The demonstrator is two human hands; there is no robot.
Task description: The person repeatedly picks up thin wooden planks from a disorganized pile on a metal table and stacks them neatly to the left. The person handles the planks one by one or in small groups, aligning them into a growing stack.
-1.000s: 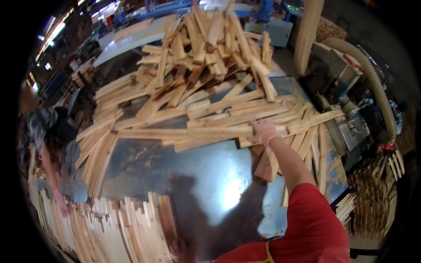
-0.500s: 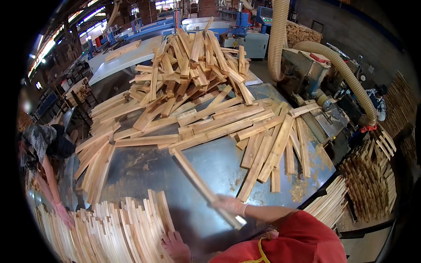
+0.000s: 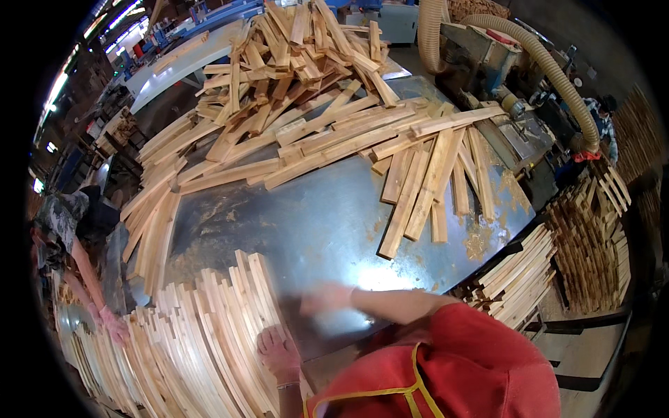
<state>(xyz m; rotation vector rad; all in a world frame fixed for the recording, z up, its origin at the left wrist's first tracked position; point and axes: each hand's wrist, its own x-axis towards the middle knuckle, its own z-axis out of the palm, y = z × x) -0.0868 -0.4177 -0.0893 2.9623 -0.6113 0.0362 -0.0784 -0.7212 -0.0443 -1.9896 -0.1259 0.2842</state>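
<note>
Along the near left stands a tightly packed row of pale wooden strips (image 3: 209, 313), set side by side on edge. My left hand (image 3: 280, 352), in a pinkish glove, has its fingers bent over the strip at the right end of this row. Smeared by motion, my right hand (image 3: 327, 299) hovers over the metal tabletop (image 3: 230, 223), just right of the row; its fingers cannot be made out and no strip shows in it. Farther back, loose wooden strips (image 3: 327, 139) lie crisscrossed, with several more (image 3: 418, 195) fanned out toward the right.
A co-worker's gloved hand (image 3: 115, 326) touches the row's left part. A tall heap of strips (image 3: 300, 56) rises at the back. Right of the table are a machine (image 3: 516, 132) with a ribbed hose (image 3: 550, 56) and stacked strips (image 3: 592, 244).
The strip my right hand held is out of that hand, which has moved left and up toward the row. My left hand has shifted upward along the row's end. The view has tilted down.
</note>
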